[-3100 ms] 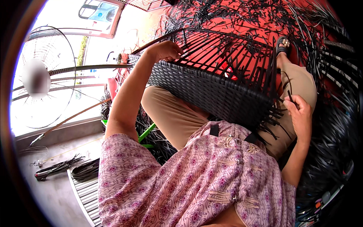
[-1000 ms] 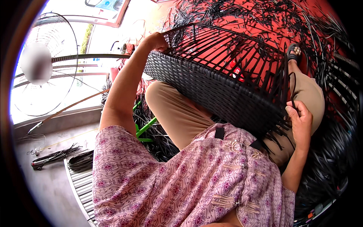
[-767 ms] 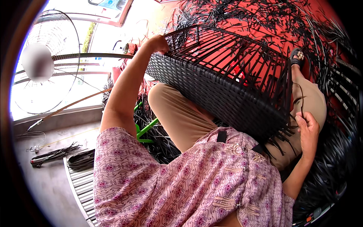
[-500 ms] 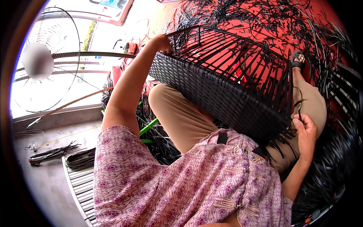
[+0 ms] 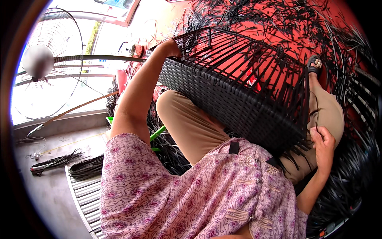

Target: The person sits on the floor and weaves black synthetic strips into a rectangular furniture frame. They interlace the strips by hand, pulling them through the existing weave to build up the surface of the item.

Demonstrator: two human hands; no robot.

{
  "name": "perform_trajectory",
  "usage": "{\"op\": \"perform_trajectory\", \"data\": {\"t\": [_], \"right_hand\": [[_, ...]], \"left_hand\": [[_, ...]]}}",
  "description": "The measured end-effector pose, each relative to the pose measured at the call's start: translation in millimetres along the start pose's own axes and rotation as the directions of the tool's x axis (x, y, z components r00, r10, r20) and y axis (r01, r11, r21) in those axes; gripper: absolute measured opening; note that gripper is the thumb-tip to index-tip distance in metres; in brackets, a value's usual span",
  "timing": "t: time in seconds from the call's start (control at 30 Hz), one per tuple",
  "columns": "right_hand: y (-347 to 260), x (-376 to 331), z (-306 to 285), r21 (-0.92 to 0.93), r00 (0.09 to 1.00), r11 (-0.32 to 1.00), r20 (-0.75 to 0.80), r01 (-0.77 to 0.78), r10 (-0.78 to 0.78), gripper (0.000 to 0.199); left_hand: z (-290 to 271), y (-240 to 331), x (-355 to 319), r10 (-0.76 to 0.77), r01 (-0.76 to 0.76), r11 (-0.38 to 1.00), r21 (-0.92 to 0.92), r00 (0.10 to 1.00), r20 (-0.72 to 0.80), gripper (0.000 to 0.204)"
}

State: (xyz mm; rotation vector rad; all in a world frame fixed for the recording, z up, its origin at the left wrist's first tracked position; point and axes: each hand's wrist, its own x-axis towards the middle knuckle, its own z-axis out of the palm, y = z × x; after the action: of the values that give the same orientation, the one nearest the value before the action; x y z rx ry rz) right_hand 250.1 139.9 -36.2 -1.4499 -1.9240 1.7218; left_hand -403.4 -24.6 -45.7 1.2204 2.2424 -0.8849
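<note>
A black woven wicker piece point(image 5: 223, 89) leans across my lap, its lower side tightly woven. Rows of loose black strips point(image 5: 242, 47) stretch over its open upper side. At the far left corner, my left hand point(image 5: 171, 48) curls closed over the edge, its fingertips hidden behind the rim. Close to the near right corner, my right hand point(image 5: 324, 141) is closed, with a thin dark strip point(image 5: 317, 107) rising from between thumb and fingers. Short cut ends hang from the corner beside it.
Black strip scraps point(image 5: 274, 18) litter the red floor. A large fan point(image 5: 39, 61) stands at the left. Strip bundles point(image 5: 85, 167) lie by a slatted metal surface point(image 5: 85, 195). A green bar point(image 5: 157, 133) shows beside my knee; more strips point(image 5: 342, 179) pile up at right.
My right hand has dropped slightly and shifted a little to the right, still pinching the strip. My left hand stays at the far corner; the woven piece has barely shifted.
</note>
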Motion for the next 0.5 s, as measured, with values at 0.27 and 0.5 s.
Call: {"op": "perform_trajectory", "data": {"t": [0.27, 0.5], "right_hand": [[3.8, 7.6, 4.8, 0.138, 1.000, 0.990, 0.020, 0.006, -0.009, 0.012], [2.6, 11.7, 12.5, 0.086, 1.000, 0.996, 0.001, 0.016, -0.016, 0.014]], "left_hand": [[-38.1, 26.3, -26.7, -0.069, 0.092, 0.985, -0.144, 0.986, 0.153, 0.051], [-49.1, 5.1, -22.1, -0.026, 0.056, 0.992, -0.112, 0.966, 0.257, 0.032]]}}
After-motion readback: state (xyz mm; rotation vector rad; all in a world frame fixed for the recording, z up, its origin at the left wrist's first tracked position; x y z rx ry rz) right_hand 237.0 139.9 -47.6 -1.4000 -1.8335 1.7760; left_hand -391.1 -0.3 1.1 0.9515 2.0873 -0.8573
